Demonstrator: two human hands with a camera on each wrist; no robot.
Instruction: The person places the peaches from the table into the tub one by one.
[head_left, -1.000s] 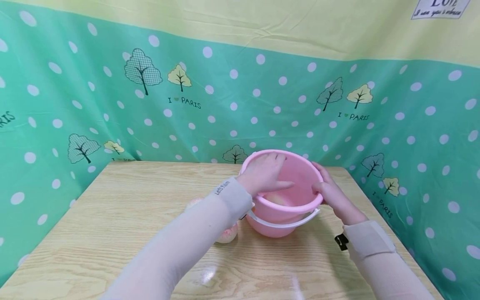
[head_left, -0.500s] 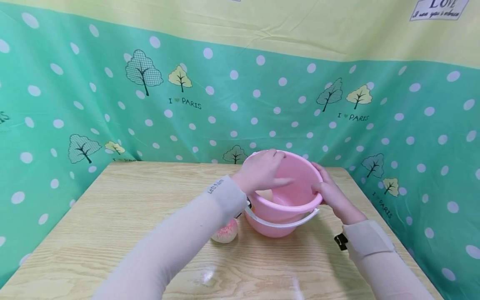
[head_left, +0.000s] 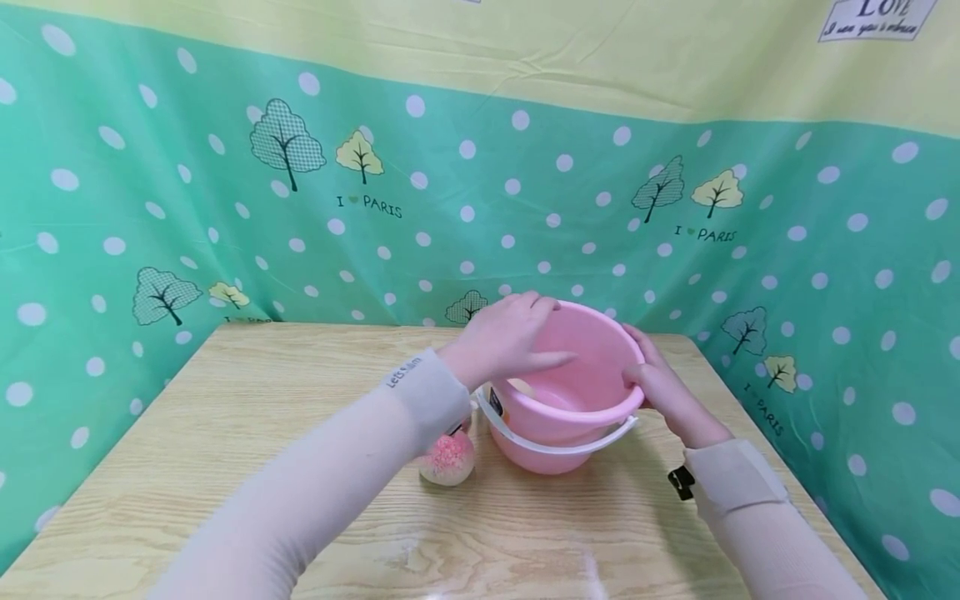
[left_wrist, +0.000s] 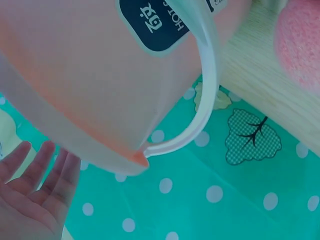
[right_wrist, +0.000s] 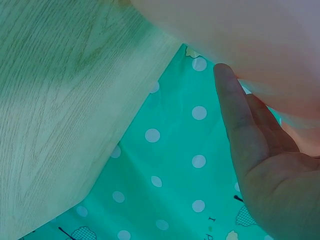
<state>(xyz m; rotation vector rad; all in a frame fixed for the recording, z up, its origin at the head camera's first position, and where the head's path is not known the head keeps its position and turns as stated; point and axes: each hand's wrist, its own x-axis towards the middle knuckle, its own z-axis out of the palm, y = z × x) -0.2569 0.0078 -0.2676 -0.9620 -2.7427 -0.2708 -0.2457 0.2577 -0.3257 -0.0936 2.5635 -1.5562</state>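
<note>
A pink bucket (head_left: 577,350) stands tilted on the wooden table, its mouth facing me. My right hand (head_left: 656,375) grips the rim on the right, thumb over the inside and fingers along the outer wall. Over the left rim is my left hand (head_left: 502,337), its fingers extended and holding nothing; the left wrist view shows the same hand (left_wrist: 40,192) beside the rim. Inside the bucket, a cream-coloured thing (head_left: 522,387) shows only in part, mostly hidden by the left hand. A round cream thing with a speckled pink top (head_left: 448,458) sits left of the bucket, partly behind my left sleeve.
The bucket's white handle (head_left: 558,448) hangs down at its front. A dark label (left_wrist: 155,22) is on the bucket's side. Behind the wooden table (head_left: 300,392) hangs a green dotted curtain (head_left: 420,250) that also closes in both sides.
My left hand has moved left, from inside the bucket's mouth to its left rim. The cream-coloured thing inside appears further left. The right hand and bucket have stayed nearly still.
</note>
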